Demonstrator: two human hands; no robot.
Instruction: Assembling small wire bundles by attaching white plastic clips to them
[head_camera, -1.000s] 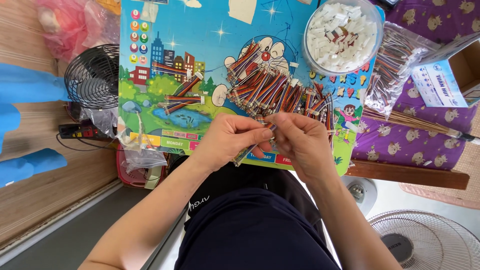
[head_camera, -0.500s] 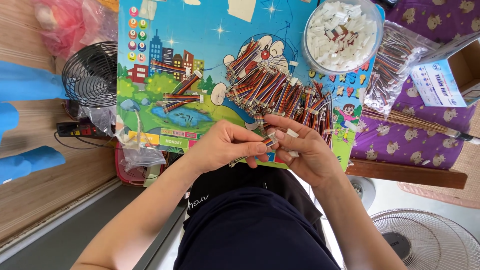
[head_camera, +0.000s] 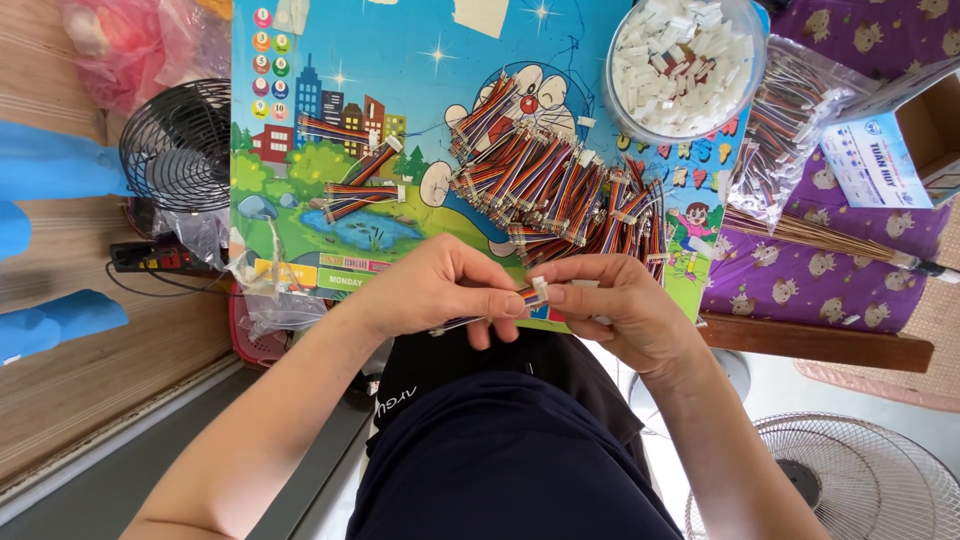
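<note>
wire bundle | multicoloured, thin | white connector at right end | lying near-horizontal above lap

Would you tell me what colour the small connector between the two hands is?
White, on multicoloured wires; the connector shows in the head view.

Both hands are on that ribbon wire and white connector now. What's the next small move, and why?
Probably press the white connector further onto the ribbon wire: the left hand pinches the wire, the right hand holds the connector at its tip, and they meet there.
</note>
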